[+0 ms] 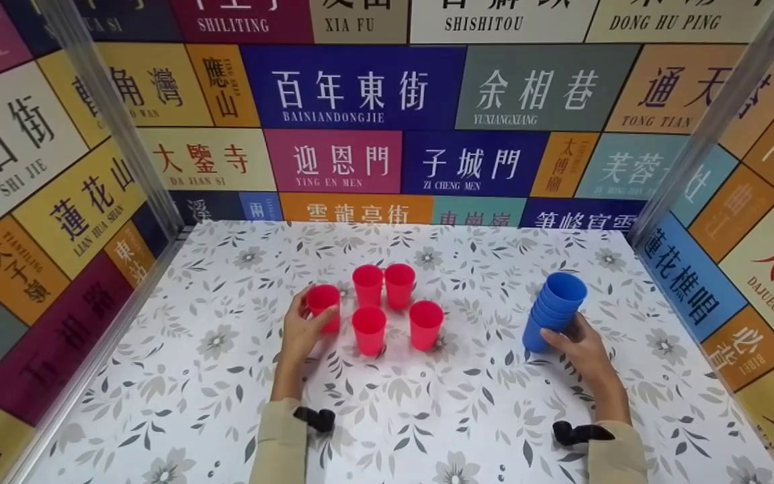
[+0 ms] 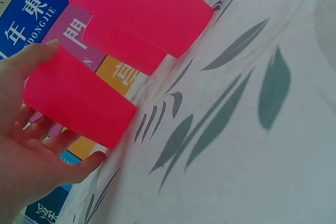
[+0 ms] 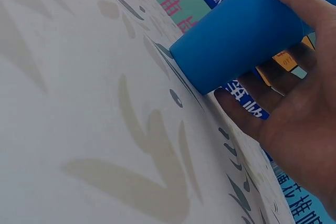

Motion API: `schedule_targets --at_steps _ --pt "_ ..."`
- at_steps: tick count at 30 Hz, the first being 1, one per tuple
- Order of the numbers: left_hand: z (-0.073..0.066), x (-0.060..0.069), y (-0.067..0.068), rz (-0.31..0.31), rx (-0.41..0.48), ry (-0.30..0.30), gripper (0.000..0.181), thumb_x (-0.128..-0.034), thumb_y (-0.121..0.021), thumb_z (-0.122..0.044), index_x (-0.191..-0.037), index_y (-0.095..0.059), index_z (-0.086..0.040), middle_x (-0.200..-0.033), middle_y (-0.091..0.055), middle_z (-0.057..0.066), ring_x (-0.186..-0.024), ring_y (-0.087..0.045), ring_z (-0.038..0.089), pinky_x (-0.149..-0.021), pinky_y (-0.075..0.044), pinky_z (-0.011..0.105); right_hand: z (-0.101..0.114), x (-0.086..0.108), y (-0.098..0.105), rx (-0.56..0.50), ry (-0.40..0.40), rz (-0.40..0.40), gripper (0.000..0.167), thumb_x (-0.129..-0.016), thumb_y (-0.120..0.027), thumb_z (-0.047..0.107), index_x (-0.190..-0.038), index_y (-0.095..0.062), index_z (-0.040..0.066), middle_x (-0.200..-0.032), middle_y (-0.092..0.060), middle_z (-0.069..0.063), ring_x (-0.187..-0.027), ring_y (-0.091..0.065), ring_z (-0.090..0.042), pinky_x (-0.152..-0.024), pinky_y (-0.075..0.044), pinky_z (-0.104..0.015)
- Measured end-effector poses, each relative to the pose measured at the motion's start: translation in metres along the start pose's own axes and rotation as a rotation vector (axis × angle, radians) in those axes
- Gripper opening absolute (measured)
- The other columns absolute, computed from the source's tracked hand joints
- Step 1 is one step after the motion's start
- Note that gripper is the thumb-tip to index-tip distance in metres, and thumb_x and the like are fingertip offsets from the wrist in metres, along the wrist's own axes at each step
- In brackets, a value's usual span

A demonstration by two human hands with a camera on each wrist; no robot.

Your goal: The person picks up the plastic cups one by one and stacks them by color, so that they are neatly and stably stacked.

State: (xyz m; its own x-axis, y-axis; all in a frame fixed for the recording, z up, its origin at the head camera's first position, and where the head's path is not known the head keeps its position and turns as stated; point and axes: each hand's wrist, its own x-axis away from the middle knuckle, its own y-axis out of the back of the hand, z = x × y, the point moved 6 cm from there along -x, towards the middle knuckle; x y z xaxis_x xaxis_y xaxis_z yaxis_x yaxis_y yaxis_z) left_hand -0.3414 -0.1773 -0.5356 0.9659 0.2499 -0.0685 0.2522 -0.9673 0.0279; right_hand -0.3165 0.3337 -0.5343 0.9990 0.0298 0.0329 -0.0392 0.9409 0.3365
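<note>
On the left of the table, my left hand holds a red plastic cup, thumb on the near side and fingers around the far side. That cup stands upright, its base at the tabletop. Several more red cups stand just to its right: two at the back, a front-left cup and a front-right cup. Over on the right, my right hand grips a stack of nested blue cups. The stack leans slightly, and its lowest cup is close to the tabletop; contact is unclear.
A white table with a grey floral print lies under everything. Walls with colourful sign panels close off the back and both sides. Clear corner posts rise at the left and right.
</note>
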Motion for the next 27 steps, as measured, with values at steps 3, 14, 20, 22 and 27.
schedule_targets --at_steps 3,14,20,22,27 --pt "0.0 0.001 0.001 -0.007 -0.008 0.002 0.074 -0.0865 -0.077 -0.011 -0.15 -0.04 -0.001 -0.146 -0.05 0.026 -0.138 -0.049 0.04 -0.115 -0.042 0.049 0.005 0.005 0.004 0.001 0.0 0.022 0.086 -0.097 -0.066 0.028 -0.161 -0.012 0.009 -0.165 -0.022 -0.022 -0.153 -0.021 -0.041 -0.123 -0.025 -0.056" --pt "0.003 0.003 0.001 0.0 0.011 0.031 0.072 -0.0869 -0.075 -0.01 -0.15 -0.041 -0.005 -0.147 -0.049 0.023 -0.139 -0.048 0.037 -0.116 -0.042 0.047 0.023 0.018 0.022 -0.055 0.046 -0.019 0.078 -0.098 -0.065 0.023 -0.161 -0.018 0.021 -0.165 -0.022 -0.019 -0.137 -0.042 -0.015 -0.091 -0.053 -0.02" --pt "0.002 0.004 0.0 0.008 0.015 0.04 0.072 -0.0872 -0.075 -0.01 -0.15 -0.041 -0.007 -0.149 -0.048 0.021 -0.141 -0.046 0.036 -0.117 -0.04 0.047 0.036 0.025 0.032 -0.046 0.179 -0.091 0.071 -0.098 -0.062 0.01 -0.159 -0.025 0.012 -0.154 -0.04 0.002 -0.139 -0.039 -0.009 -0.095 -0.044 -0.007" --pt "0.001 0.004 0.0 0.005 0.02 0.041 0.072 -0.0871 -0.075 -0.01 -0.15 -0.041 -0.007 -0.149 -0.048 0.02 -0.141 -0.046 0.035 -0.117 -0.04 0.046 0.042 0.027 0.035 -0.053 0.216 -0.118 0.07 -0.098 -0.062 0.008 -0.158 -0.026 0.011 -0.15 -0.042 0.008 -0.137 -0.04 -0.004 -0.096 -0.041 -0.005" --pt "0.001 0.003 -0.001 0.001 0.036 0.021 0.072 -0.087 -0.075 -0.009 -0.15 -0.04 -0.006 -0.146 -0.051 0.021 -0.136 -0.05 0.035 -0.116 -0.041 0.046 0.063 0.032 0.04 -0.085 0.282 -0.151 0.07 -0.097 -0.062 0.006 -0.158 -0.029 0.016 -0.156 -0.039 -0.004 -0.136 -0.041 0.0 -0.098 -0.039 -0.006"
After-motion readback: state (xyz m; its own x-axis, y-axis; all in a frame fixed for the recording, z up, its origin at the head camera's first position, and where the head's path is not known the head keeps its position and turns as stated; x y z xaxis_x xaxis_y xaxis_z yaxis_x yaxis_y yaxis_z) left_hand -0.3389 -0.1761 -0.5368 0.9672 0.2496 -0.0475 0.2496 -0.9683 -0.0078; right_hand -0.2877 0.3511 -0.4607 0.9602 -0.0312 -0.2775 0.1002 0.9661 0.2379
